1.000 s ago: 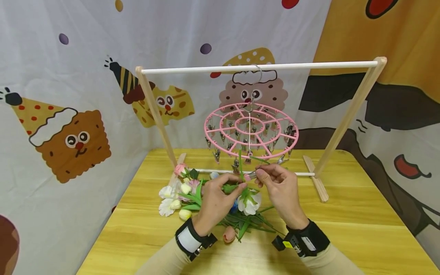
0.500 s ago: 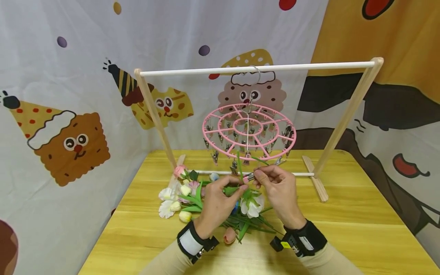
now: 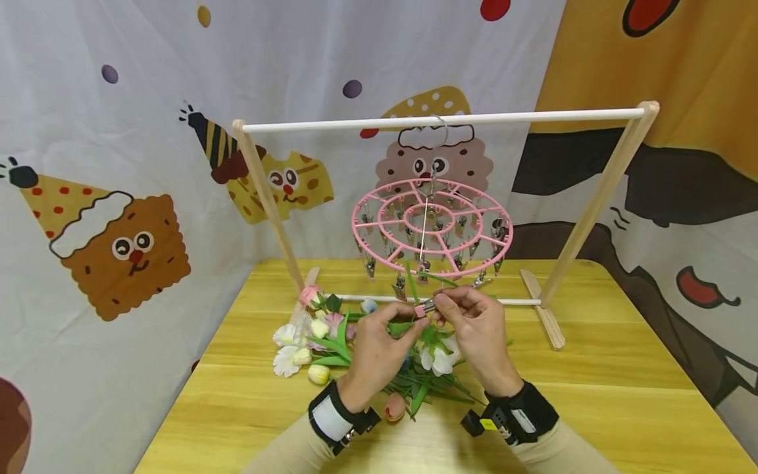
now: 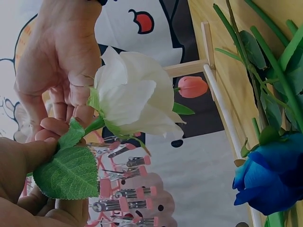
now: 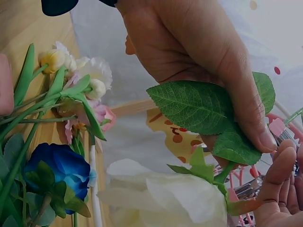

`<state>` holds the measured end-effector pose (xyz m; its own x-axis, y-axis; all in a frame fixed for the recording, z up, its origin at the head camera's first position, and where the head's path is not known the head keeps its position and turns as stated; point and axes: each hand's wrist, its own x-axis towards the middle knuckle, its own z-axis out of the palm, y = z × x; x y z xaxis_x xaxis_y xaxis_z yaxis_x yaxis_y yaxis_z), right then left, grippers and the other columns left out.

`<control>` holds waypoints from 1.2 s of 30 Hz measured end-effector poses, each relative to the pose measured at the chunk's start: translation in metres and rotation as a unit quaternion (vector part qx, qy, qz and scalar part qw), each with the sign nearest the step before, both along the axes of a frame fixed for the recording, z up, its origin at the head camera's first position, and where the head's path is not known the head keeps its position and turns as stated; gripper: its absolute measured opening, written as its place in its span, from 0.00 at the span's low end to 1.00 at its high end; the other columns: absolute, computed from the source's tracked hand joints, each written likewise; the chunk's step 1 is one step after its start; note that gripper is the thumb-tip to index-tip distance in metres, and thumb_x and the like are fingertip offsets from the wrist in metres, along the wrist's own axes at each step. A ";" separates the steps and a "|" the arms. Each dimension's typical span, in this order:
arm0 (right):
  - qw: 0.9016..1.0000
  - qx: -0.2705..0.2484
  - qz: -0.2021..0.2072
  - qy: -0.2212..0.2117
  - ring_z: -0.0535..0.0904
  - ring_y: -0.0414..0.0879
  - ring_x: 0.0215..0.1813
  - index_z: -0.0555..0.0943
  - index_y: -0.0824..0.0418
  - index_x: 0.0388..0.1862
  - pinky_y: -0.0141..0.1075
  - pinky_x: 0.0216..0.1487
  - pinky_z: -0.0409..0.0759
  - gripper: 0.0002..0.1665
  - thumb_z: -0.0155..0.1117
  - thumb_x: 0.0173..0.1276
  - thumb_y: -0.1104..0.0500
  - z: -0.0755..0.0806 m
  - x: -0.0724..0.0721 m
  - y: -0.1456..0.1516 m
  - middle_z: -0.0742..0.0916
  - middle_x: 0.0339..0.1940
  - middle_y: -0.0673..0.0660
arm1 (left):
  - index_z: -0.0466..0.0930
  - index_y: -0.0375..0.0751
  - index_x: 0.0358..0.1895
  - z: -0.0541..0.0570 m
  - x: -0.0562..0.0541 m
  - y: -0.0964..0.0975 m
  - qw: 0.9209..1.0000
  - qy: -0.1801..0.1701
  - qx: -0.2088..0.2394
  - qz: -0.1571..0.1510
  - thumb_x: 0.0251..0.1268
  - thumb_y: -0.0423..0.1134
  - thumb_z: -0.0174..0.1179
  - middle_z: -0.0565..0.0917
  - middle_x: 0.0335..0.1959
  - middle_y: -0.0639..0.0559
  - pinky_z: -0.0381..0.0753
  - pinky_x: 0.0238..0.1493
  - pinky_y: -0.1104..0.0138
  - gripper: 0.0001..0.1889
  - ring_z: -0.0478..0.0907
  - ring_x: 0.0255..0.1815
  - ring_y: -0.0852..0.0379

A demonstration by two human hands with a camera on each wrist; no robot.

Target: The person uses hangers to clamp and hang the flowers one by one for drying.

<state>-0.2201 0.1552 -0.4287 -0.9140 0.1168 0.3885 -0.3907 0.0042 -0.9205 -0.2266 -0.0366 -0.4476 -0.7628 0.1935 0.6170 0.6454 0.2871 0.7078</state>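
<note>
My left hand [image 3: 379,352] pinches the green stem of a white artificial rose [image 3: 439,357], whose bloom hangs downward below the hands. Its leaves [image 4: 66,172] spread beside the left thumb in the left wrist view. With its thumb and fingertips, my right hand [image 3: 476,336] grips a metal clip with pink tips [image 3: 420,310], held against the left fingertips by the stem. Whether the clip's jaws are round the stem is hard to tell. Just above and behind the hands, a round pink clip hanger [image 3: 432,227] hangs with several metal clips.
The hanger hooks over the white rod [image 3: 367,123] of a wooden stand. Beneath the hands, several artificial flowers lie on the table [image 3: 592,408], among them a blue rose [image 5: 61,170], a yellow tulip [image 3: 319,374] and a peach tulip [image 3: 395,406].
The rose bloom has swung a little to the right, and the right hand has shifted slightly left with the clip. The left hand keeps its hold on the stem.
</note>
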 end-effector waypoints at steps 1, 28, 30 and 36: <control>1.000 0.005 -0.002 -0.003 0.92 0.39 0.34 0.90 0.74 0.57 0.34 0.40 0.95 0.10 0.72 0.86 0.68 0.000 0.000 0.000 0.96 0.36 0.47 | 0.94 0.46 0.51 0.000 0.000 0.000 1.000 -0.002 0.001 -0.001 0.79 0.40 0.80 0.98 0.48 0.51 0.98 0.55 0.62 0.06 0.97 0.52 0.54; 0.999 0.018 0.004 -0.027 0.94 0.41 0.45 0.89 0.71 0.68 0.32 0.48 0.94 0.17 0.71 0.90 0.62 -0.011 0.002 0.012 0.96 0.46 0.43 | 0.90 0.45 0.61 -0.006 -0.001 -0.001 0.998 -0.018 -0.044 -0.049 0.81 0.41 0.78 0.97 0.55 0.50 0.97 0.58 0.62 0.14 0.96 0.55 0.54; 0.999 0.029 -0.004 -0.027 0.95 0.43 0.48 0.89 0.70 0.69 0.32 0.49 0.94 0.18 0.71 0.90 0.61 -0.012 0.003 0.013 0.96 0.48 0.42 | 0.90 0.46 0.63 -0.006 -0.001 -0.003 0.997 -0.025 -0.047 -0.054 0.81 0.41 0.79 0.96 0.56 0.50 0.97 0.58 0.62 0.14 0.96 0.56 0.54; 0.999 0.027 -0.013 -0.024 0.94 0.44 0.49 0.89 0.69 0.69 0.34 0.50 0.94 0.17 0.70 0.90 0.61 -0.011 0.004 0.016 0.96 0.50 0.42 | 0.88 0.46 0.65 -0.008 -0.001 -0.007 0.996 -0.037 -0.055 -0.066 0.81 0.42 0.79 0.95 0.58 0.49 0.98 0.58 0.58 0.17 0.95 0.57 0.51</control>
<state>-0.2163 0.1715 -0.4395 -0.9284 0.1203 0.3514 -0.3460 0.0644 -0.9360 -0.2275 -0.0436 -0.4552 -0.7688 0.3579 0.5299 0.6299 0.2812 0.7240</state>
